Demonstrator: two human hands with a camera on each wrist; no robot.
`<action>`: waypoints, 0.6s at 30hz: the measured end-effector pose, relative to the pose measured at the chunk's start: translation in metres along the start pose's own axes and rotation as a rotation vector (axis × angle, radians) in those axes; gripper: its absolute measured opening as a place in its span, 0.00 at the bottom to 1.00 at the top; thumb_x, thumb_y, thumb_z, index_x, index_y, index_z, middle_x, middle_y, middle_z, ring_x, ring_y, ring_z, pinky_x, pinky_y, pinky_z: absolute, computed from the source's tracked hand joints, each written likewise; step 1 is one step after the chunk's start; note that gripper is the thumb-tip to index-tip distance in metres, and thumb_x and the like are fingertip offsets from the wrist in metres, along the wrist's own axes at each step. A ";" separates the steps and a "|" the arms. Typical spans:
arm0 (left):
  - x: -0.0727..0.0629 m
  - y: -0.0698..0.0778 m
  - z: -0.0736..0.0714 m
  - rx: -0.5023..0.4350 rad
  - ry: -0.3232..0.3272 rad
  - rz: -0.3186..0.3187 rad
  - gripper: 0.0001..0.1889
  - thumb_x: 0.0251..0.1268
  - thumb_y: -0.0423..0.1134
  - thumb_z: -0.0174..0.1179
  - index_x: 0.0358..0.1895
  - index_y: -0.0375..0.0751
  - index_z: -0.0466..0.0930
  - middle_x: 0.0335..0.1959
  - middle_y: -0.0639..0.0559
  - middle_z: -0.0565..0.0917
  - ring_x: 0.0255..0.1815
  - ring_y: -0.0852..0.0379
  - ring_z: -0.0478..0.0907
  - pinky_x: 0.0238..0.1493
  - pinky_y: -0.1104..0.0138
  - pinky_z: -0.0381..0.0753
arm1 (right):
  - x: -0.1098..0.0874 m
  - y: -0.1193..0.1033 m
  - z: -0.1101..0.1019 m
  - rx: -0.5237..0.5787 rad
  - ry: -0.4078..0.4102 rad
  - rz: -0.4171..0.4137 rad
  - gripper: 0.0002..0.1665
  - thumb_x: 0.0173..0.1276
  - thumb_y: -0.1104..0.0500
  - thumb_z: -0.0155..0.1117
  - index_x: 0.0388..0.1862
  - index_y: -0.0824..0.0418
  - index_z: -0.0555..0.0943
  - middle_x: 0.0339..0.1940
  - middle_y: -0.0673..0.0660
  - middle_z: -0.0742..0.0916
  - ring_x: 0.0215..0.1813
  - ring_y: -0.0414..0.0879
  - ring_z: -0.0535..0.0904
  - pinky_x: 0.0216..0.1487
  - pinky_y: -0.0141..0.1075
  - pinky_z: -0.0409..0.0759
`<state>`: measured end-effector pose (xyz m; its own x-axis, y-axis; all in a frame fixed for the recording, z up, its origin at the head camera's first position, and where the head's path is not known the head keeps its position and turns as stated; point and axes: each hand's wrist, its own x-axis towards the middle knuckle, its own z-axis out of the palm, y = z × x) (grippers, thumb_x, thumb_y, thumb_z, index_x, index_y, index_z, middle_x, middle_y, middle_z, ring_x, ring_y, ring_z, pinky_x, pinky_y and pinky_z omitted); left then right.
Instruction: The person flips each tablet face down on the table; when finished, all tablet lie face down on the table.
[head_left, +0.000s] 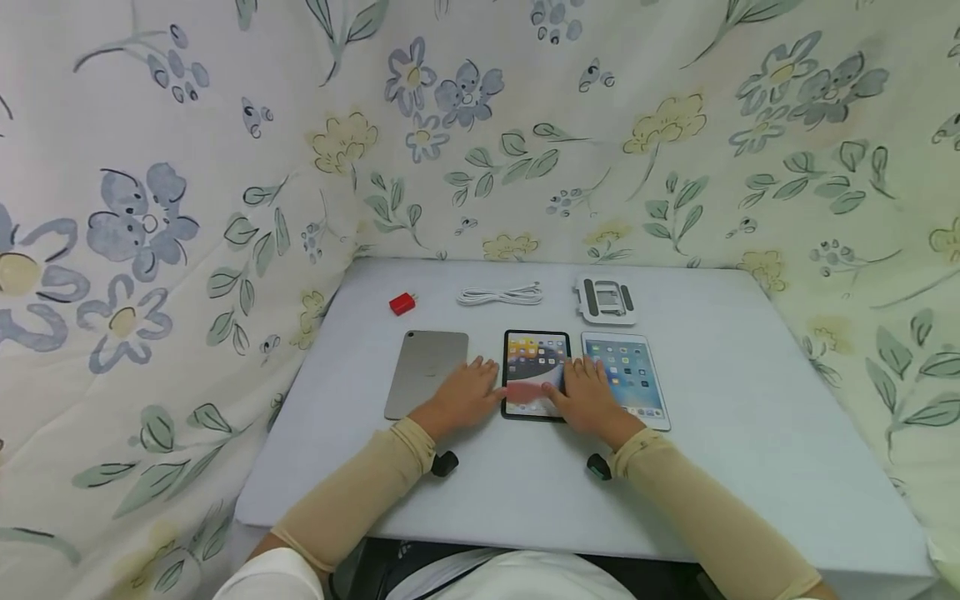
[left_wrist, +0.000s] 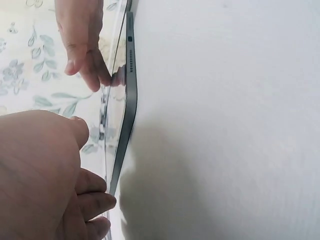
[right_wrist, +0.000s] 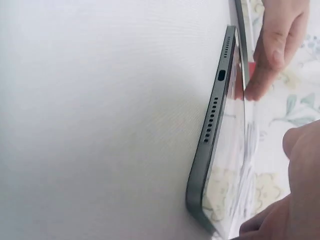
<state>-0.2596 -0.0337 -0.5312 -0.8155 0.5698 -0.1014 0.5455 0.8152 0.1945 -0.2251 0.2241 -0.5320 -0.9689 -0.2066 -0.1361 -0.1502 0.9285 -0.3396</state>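
Observation:
A dark-edged tablet (head_left: 537, 354) lies screen up between the hands, its home screen lit and a reddish band across the lower part. My left hand (head_left: 461, 393) is at its left edge, fingers stretched forward and thumb by the rim. On the opposite side, the right hand (head_left: 588, 396) has its fingers extended along the right edge, over part of a white tablet (head_left: 628, 375) with a lit screen. A grey tablet (head_left: 423, 362) lies back side up to the left. In the right wrist view, the middle tablet's port edge (right_wrist: 212, 120) shows its charging socket and speaker holes.
Farther back on the white table (head_left: 742, 375) sit a red charger plug (head_left: 402, 303), a coiled white cable (head_left: 498, 296) and a white-and-grey folding stand-like piece (head_left: 606, 301). A flowered curtain (head_left: 510, 125) encloses the back and sides.

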 end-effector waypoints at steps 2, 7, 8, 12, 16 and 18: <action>0.002 0.003 0.001 0.005 -0.009 0.013 0.36 0.88 0.58 0.43 0.81 0.31 0.65 0.80 0.37 0.67 0.83 0.38 0.59 0.81 0.47 0.57 | -0.002 0.002 -0.001 0.037 0.010 -0.010 0.52 0.87 0.36 0.42 0.83 0.80 0.52 0.82 0.80 0.59 0.85 0.74 0.42 0.82 0.63 0.32; 0.002 0.005 0.001 -0.015 -0.025 0.033 0.36 0.88 0.58 0.44 0.80 0.31 0.66 0.80 0.37 0.68 0.83 0.37 0.59 0.81 0.47 0.58 | 0.001 0.002 0.004 0.154 0.004 -0.031 0.49 0.88 0.39 0.42 0.82 0.81 0.52 0.82 0.80 0.59 0.85 0.75 0.44 0.82 0.66 0.35; 0.001 0.005 0.000 -0.013 -0.029 0.040 0.36 0.88 0.58 0.44 0.80 0.31 0.66 0.80 0.37 0.68 0.83 0.37 0.59 0.81 0.48 0.58 | 0.001 0.003 0.004 0.194 -0.002 -0.025 0.49 0.88 0.39 0.42 0.83 0.80 0.51 0.83 0.79 0.58 0.85 0.75 0.43 0.82 0.65 0.35; 0.003 0.007 0.001 0.008 -0.030 0.071 0.34 0.88 0.56 0.46 0.79 0.30 0.69 0.79 0.36 0.69 0.83 0.37 0.59 0.81 0.50 0.58 | 0.004 0.006 0.001 0.417 -0.028 0.029 0.45 0.89 0.42 0.41 0.86 0.74 0.49 0.86 0.74 0.56 0.86 0.70 0.41 0.83 0.63 0.39; 0.007 0.009 0.006 0.032 -0.010 0.073 0.33 0.88 0.55 0.45 0.77 0.31 0.71 0.79 0.37 0.70 0.83 0.38 0.59 0.81 0.51 0.59 | 0.005 0.007 -0.007 0.665 -0.061 0.097 0.42 0.91 0.46 0.40 0.88 0.69 0.45 0.88 0.71 0.50 0.87 0.67 0.38 0.83 0.61 0.41; 0.008 0.010 0.007 0.042 -0.003 0.070 0.32 0.89 0.55 0.44 0.77 0.31 0.72 0.78 0.37 0.71 0.83 0.38 0.59 0.81 0.52 0.59 | 0.003 0.005 -0.013 0.739 -0.054 0.124 0.41 0.91 0.47 0.39 0.89 0.68 0.43 0.89 0.69 0.49 0.87 0.66 0.38 0.83 0.60 0.41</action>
<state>-0.2597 -0.0201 -0.5368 -0.7745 0.6258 -0.0920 0.6088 0.7770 0.1602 -0.2310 0.2320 -0.5224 -0.9563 -0.1462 -0.2533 0.1493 0.5005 -0.8528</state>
